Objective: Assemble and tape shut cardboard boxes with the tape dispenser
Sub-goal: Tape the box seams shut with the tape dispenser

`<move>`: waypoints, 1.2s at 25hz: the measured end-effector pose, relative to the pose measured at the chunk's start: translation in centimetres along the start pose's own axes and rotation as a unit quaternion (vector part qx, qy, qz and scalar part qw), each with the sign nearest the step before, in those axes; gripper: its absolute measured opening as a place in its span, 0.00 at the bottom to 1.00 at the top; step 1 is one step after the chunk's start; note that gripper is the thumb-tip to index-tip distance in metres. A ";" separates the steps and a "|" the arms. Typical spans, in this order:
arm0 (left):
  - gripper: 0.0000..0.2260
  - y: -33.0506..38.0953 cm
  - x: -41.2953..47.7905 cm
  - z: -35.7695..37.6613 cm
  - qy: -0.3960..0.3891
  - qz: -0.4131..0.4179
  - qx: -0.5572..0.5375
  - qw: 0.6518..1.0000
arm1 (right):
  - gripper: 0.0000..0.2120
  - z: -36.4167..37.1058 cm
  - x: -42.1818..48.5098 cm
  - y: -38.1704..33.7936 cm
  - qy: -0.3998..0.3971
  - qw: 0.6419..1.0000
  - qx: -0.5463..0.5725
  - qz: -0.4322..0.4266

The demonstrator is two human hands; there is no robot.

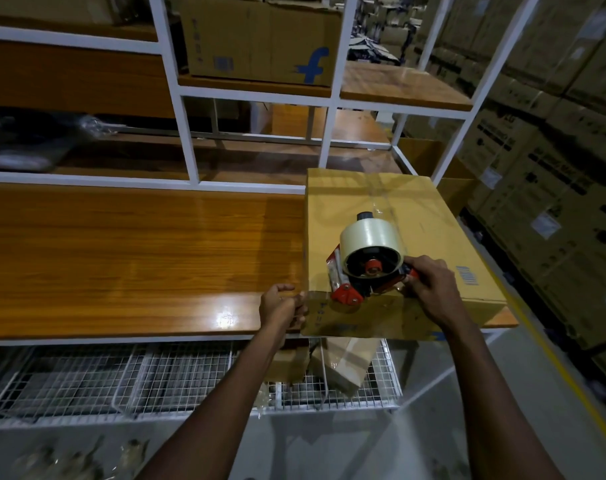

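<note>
Cardboard box (429,216) sits at the tabletop (121,254) edge; our right grip (429,289) clasps the tape dispenser (367,268) atop it, left grip (282,304) pinches its corner; hard pulling could drag it off.

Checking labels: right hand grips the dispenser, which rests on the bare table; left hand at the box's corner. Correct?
No: the head view shows the dispenser resting on the box, not the bare table. The right hand grips it; the left hand is at the box's corner.
</note>
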State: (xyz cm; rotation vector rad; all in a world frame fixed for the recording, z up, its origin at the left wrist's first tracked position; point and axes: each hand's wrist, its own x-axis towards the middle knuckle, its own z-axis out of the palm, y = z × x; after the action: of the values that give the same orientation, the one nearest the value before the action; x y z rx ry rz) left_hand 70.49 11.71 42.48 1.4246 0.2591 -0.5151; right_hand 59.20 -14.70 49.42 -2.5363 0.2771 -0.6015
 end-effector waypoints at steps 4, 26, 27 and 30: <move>0.12 0.4 0.0 -0.4 -0.007 0.000 0.085 0.996 | 0.23 -0.1 0.1 0.0 0.002 1.000 0.002 -0.003; 0.26 -1.2 0.9 -0.1 -0.015 0.555 0.440 0.705 | 0.18 1.4 -1.3 -0.5 0.067 0.987 -0.134 -0.057; 0.23 -1.3 0.9 -0.1 -0.008 0.562 0.441 0.700 | 0.19 1.6 -1.5 -0.5 0.074 0.987 -0.131 -0.063; 0.21 -1.7 0.5 0.3 0.011 0.565 0.446 0.694 | 0.24 2.0 -1.7 -0.1 0.083 0.984 -0.142 -0.067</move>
State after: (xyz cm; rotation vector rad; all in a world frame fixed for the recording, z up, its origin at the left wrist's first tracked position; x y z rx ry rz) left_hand 70.12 11.26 40.82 2.1753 -0.9848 0.5168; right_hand 58.62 -13.20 47.36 -2.7993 0.2677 -0.8837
